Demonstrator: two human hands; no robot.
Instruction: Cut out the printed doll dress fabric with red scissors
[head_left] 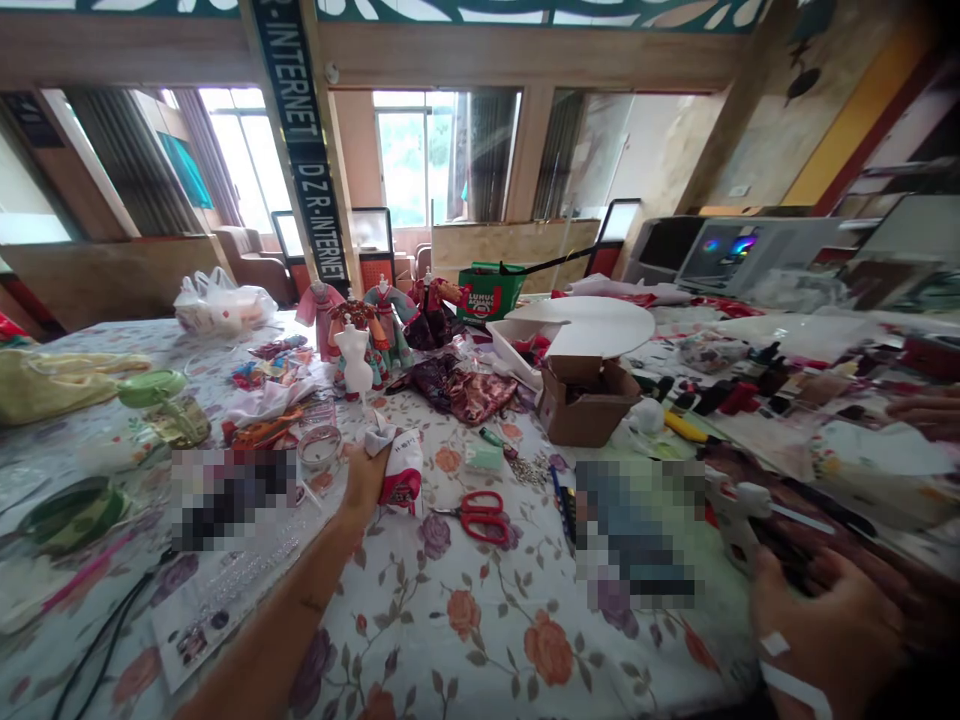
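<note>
My left hand reaches in from the lower left. Its fingers are closed on a small white and red printed packet; whether the packet is paper or cloth, I cannot tell. Just behind it stands a white miniature dress form, close to several small forms in doll dresses. Red-handled scissors lie to the right of the packet. A roll of clear tape is to the left of my hand. My right hand is out of view.
At the right edge, a co-worker's hand is by a white tool, perhaps a glue gun. An open cardboard box, a green-lidded jar and a dark cable are on the flowered tablecloth.
</note>
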